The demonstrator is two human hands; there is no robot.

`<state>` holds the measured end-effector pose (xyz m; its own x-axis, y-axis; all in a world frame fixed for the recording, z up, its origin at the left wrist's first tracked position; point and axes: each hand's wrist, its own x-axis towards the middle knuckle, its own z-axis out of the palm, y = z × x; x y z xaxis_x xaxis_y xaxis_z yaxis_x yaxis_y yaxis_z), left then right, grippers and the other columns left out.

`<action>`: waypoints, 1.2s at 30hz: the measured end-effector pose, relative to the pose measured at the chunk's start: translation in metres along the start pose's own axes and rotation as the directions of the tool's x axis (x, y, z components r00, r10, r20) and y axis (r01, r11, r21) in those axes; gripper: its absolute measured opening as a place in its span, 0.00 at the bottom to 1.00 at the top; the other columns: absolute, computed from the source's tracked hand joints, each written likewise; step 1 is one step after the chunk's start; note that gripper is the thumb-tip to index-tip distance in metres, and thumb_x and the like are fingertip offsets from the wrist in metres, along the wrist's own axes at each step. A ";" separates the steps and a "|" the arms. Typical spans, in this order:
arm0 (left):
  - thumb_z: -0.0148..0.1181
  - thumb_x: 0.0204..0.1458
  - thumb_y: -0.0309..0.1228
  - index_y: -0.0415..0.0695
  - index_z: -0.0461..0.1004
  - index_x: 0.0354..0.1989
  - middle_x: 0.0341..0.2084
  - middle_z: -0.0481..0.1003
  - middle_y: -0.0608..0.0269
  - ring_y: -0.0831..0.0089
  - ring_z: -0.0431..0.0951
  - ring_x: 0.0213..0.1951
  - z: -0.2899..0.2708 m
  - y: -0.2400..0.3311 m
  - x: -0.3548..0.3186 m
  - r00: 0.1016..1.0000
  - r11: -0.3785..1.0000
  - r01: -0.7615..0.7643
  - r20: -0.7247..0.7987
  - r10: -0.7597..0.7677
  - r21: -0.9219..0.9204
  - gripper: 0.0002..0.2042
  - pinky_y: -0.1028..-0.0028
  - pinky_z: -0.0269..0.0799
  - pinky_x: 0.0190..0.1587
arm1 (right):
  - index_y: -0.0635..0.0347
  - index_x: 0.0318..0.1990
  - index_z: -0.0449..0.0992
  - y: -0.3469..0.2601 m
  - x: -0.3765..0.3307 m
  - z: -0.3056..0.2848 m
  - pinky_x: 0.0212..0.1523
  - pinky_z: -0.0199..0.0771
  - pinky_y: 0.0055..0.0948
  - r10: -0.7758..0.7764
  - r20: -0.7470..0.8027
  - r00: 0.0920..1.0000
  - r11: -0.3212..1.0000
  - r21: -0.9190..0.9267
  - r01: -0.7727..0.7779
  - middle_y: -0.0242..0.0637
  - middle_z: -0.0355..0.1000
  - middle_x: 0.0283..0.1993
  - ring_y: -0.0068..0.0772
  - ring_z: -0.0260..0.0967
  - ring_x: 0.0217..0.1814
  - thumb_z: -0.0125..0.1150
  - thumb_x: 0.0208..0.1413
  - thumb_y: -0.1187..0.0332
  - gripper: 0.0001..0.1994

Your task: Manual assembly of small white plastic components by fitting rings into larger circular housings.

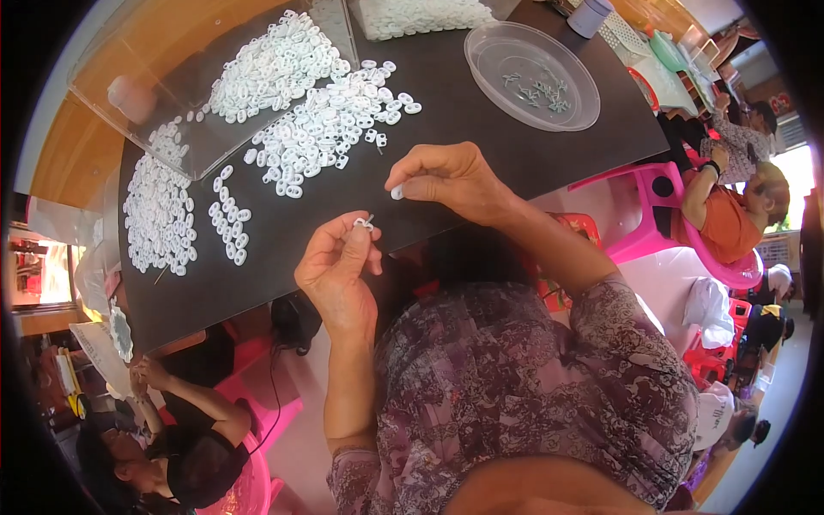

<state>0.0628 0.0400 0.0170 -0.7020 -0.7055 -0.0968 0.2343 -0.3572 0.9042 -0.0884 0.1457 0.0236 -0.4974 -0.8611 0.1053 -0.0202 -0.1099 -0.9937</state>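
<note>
Above the near edge of the dark table, my left hand (343, 275) pinches a small white plastic piece (360, 224) with a thin metal pin at it. Slightly higher and to the right, my right hand (459, 180) is closed on a small white oval piece (396, 193) between thumb and forefinger. The two pieces are apart. Just beyond my hands lies a loose pile of white oval pieces (322, 129) with two holes each. A short cluster of the same pieces (228, 219) and a larger heap (159, 215) lie to the left.
A clear plastic box (197, 172) borders more white pieces (275, 69) at the far left. At the far right stands a round clear dish (476, 73) holding small metal bits (549, 93). Beyond are a bag of white pieces (421, 17) and a cup (590, 17). Co-workers sit left and right.
</note>
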 end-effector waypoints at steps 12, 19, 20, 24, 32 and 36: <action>0.52 0.54 0.23 0.34 0.71 0.35 0.26 0.74 0.56 0.73 0.74 0.24 0.005 -0.003 0.005 0.984 0.975 0.179 0.031 -0.177 -0.129 0.05 0.77 0.70 0.24 | 0.64 0.34 0.77 0.006 -0.005 0.011 0.42 0.67 0.21 -0.100 0.076 0.992 0.991 -0.083 0.106 0.33 0.70 0.36 0.21 0.68 0.40 0.57 0.50 0.80 0.05; 0.52 0.54 0.23 0.33 0.71 0.35 0.27 0.74 0.57 0.72 0.75 0.25 0.007 -0.006 0.002 0.990 0.974 0.141 -0.003 -0.144 -0.178 0.05 0.75 0.73 0.27 | 0.67 0.35 0.75 0.006 -0.010 0.023 0.43 0.70 0.21 0.051 0.002 0.999 0.970 0.238 -0.050 0.35 0.72 0.38 0.22 0.69 0.39 0.57 0.50 0.80 0.05; 0.53 0.54 0.23 0.33 0.71 0.35 0.27 0.74 0.57 0.72 0.75 0.25 0.007 -0.006 0.003 0.991 0.976 0.128 -0.001 -0.131 -0.177 0.05 0.74 0.73 0.27 | 0.67 0.36 0.75 0.005 -0.010 0.024 0.42 0.70 0.20 0.119 -0.033 0.992 0.966 0.236 -0.108 0.35 0.72 0.37 0.21 0.69 0.38 0.58 0.50 0.79 0.05; 0.53 0.54 0.22 0.33 0.71 0.34 0.27 0.74 0.56 0.72 0.75 0.26 0.008 -0.003 0.000 0.996 0.975 0.089 -0.009 -0.093 -0.203 0.05 0.74 0.74 0.27 | 0.65 0.37 0.74 0.007 -0.012 0.025 0.38 0.69 0.18 0.113 -0.007 0.994 0.971 0.214 -0.109 0.33 0.73 0.34 0.19 0.69 0.35 0.58 0.51 0.77 0.06; 0.54 0.53 0.22 0.33 0.71 0.35 0.27 0.75 0.56 0.74 0.74 0.25 0.003 -0.008 -0.001 0.997 0.992 0.028 -0.061 -0.036 -0.126 0.05 0.79 0.70 0.25 | 0.64 0.37 0.75 0.006 -0.012 0.026 0.29 0.64 0.14 0.152 -0.053 0.987 0.982 0.124 -0.145 0.30 0.74 0.32 0.13 0.66 0.30 0.60 0.51 0.74 0.07; 0.55 0.52 0.22 0.32 0.71 0.38 0.26 0.74 0.57 0.76 0.73 0.25 0.004 -0.006 -0.004 0.998 0.999 -0.018 -0.061 0.016 -0.039 0.07 0.80 0.69 0.25 | 0.64 0.40 0.75 0.003 -0.008 0.030 0.28 0.63 0.14 0.150 -0.080 0.985 0.983 0.117 -0.141 0.30 0.74 0.32 0.13 0.65 0.29 0.60 0.51 0.73 0.09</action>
<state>0.0616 0.0481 0.0135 -0.6561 -0.7470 -0.1073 0.2732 -0.3676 0.8890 -0.0589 0.1377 0.0211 -0.5623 -0.8255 -0.0486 0.1520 -0.0453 -0.9873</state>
